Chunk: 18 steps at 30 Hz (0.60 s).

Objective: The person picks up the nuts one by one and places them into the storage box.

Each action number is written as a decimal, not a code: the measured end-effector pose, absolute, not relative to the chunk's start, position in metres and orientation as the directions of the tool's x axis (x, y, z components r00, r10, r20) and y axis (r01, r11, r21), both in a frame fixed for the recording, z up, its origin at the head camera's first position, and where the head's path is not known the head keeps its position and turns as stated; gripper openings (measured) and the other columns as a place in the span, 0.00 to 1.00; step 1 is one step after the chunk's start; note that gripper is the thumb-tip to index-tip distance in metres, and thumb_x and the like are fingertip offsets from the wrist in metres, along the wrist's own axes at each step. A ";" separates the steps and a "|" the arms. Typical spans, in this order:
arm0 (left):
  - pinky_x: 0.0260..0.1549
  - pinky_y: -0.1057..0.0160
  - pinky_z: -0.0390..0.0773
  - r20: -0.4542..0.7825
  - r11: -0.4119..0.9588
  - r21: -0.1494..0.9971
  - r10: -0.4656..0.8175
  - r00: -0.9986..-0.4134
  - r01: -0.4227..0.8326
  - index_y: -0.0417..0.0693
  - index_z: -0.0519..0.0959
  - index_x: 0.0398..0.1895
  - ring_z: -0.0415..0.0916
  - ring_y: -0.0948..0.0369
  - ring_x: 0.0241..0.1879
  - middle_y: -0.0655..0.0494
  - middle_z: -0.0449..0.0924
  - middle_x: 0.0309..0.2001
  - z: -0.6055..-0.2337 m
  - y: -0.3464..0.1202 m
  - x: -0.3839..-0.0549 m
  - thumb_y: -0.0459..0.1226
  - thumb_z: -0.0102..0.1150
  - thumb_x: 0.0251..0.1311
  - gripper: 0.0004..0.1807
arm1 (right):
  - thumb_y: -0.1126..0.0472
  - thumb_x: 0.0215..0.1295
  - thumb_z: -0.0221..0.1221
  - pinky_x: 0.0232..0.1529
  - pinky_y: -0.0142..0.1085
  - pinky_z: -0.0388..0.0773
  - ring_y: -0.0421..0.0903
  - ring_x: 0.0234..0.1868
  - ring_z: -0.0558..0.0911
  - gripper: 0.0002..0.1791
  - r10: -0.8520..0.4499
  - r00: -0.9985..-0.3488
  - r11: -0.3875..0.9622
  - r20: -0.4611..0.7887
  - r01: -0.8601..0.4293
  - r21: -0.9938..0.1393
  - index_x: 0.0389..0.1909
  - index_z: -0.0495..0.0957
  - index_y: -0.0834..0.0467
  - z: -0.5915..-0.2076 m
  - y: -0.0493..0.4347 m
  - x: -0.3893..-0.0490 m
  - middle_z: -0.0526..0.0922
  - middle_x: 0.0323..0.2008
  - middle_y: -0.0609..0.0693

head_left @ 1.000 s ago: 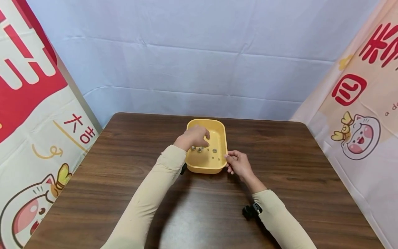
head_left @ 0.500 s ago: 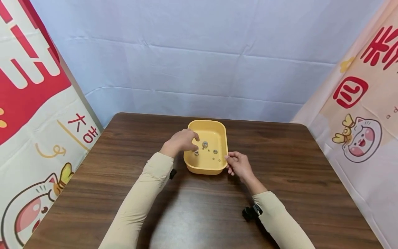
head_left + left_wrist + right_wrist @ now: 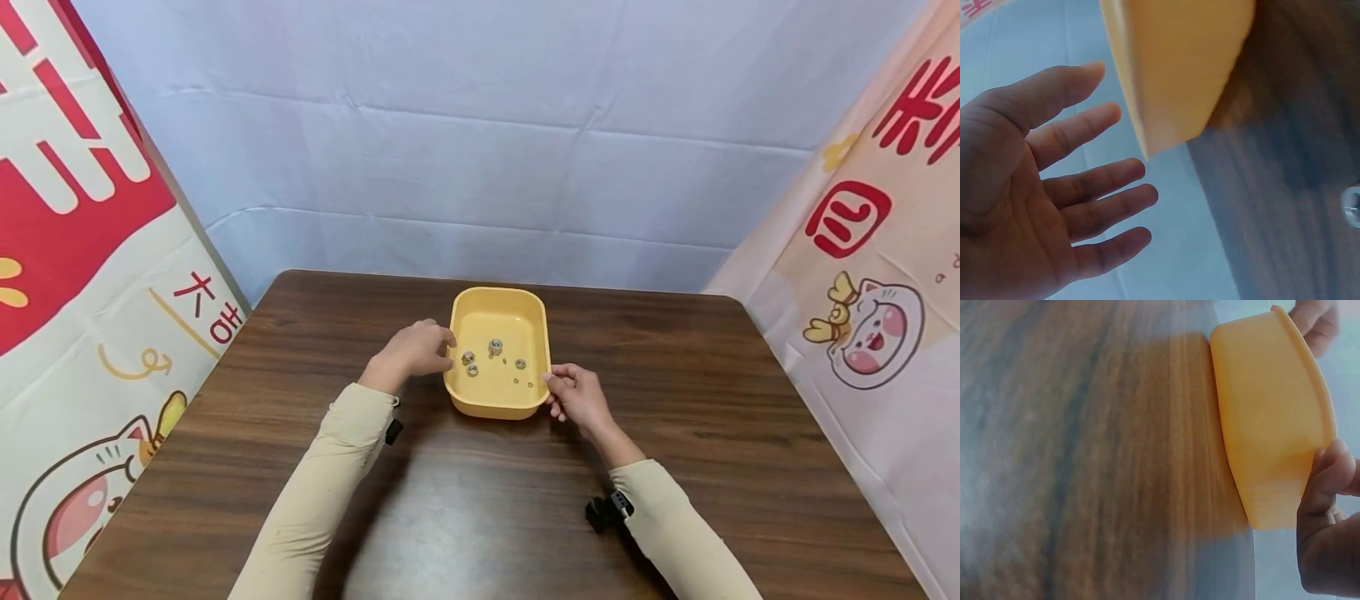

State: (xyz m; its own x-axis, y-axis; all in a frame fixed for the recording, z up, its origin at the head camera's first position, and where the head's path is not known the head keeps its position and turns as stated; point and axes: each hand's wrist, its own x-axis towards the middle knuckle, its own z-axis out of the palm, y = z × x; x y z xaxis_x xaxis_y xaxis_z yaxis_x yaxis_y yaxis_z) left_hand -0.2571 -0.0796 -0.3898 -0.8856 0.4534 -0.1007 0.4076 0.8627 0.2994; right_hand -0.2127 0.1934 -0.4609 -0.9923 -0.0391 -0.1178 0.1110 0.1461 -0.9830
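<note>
A yellow rectangular tub (image 3: pixel 498 412) sits on the wooden table with several metal nuts inside, of different sizes. The largest nut (image 3: pixel 495 347) lies near the middle; two more, a nut (image 3: pixel 468 357) and another nut (image 3: pixel 472 371), lie close together by the left wall. At the right side is a single nut (image 3: pixel 521 364), with tiny pieces around it. My left hand (image 3: pixel 417 350) is just outside the tub's left rim, fingers extended and spread, holding nothing in the left wrist view. My right hand (image 3: pixel 579 402) pinches the tub's near right rim between thumb and fingers.
The dark wooden table (image 3: pixel 675 367) extends around the tub on all sides. A pale cloth (image 3: pixel 480 150) hangs behind its far edge, and printed banners (image 3: pixel 862 275) stand at both sides. A black wrist device (image 3: pixel 600 513) is strapped on the right forearm.
My left hand has moved left, from over the inside of the tub to beyond its left rim, uncovering the nuts. My right hand keeps its grip on the rim.
</note>
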 end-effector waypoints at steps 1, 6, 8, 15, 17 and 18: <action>0.36 0.58 0.72 -0.102 0.863 0.303 0.452 -0.886 0.405 0.46 0.79 0.50 0.68 0.57 0.39 0.54 0.73 0.38 -0.392 -0.081 -0.255 0.41 0.62 0.57 0.18 | 0.63 0.67 0.54 0.08 0.29 0.69 0.41 0.10 0.72 0.19 -0.042 -0.992 0.148 -0.117 0.110 -0.983 0.51 0.67 0.74 -0.461 0.193 -0.212 0.76 0.19 0.57; 0.37 0.57 0.73 -0.089 0.859 0.332 0.439 -0.894 0.389 0.47 0.78 0.51 0.68 0.57 0.39 0.51 0.74 0.43 -0.401 -0.088 -0.247 0.42 0.63 0.57 0.19 | 0.64 0.67 0.54 0.08 0.29 0.69 0.41 0.10 0.72 0.17 -0.030 -0.992 0.161 -0.124 0.118 -0.980 0.50 0.68 0.73 -0.460 0.193 -0.211 0.76 0.19 0.57; 0.36 0.56 0.73 -0.075 0.860 0.334 0.432 -0.899 0.386 0.47 0.78 0.51 0.69 0.57 0.39 0.50 0.74 0.44 -0.403 -0.090 -0.245 0.43 0.64 0.56 0.20 | 0.64 0.67 0.54 0.08 0.28 0.70 0.40 0.10 0.72 0.16 -0.025 -0.992 0.167 -0.124 0.118 -0.979 0.49 0.69 0.73 -0.461 0.193 -0.211 0.76 0.19 0.56; 0.41 0.54 0.75 -0.041 0.870 0.329 0.401 -0.915 0.367 0.47 0.79 0.50 0.71 0.54 0.45 0.50 0.74 0.46 -0.407 -0.100 -0.239 0.44 0.65 0.55 0.21 | 0.64 0.67 0.54 0.08 0.28 0.69 0.40 0.10 0.72 0.16 -0.023 -0.993 0.171 -0.119 0.113 -0.979 0.49 0.69 0.73 -0.463 0.192 -0.212 0.76 0.20 0.59; 0.43 0.53 0.75 -0.048 0.871 0.339 0.394 -0.918 0.356 0.47 0.78 0.51 0.72 0.53 0.46 0.49 0.74 0.47 -0.409 -0.104 -0.239 0.45 0.65 0.55 0.21 | 0.64 0.67 0.54 0.08 0.28 0.69 0.40 0.10 0.72 0.17 -0.029 -0.992 0.166 -0.123 0.117 -0.979 0.50 0.68 0.73 -0.462 0.192 -0.211 0.77 0.20 0.60; 0.43 0.53 0.75 -0.052 0.871 0.343 0.391 -0.919 0.352 0.46 0.78 0.51 0.71 0.53 0.47 0.49 0.74 0.47 -0.410 -0.106 -0.238 0.44 0.65 0.54 0.21 | 0.64 0.67 0.54 0.08 0.28 0.69 0.40 0.10 0.72 0.17 -0.029 -0.992 0.161 -0.127 0.120 -0.980 0.49 0.68 0.73 -0.462 0.192 -0.211 0.77 0.20 0.60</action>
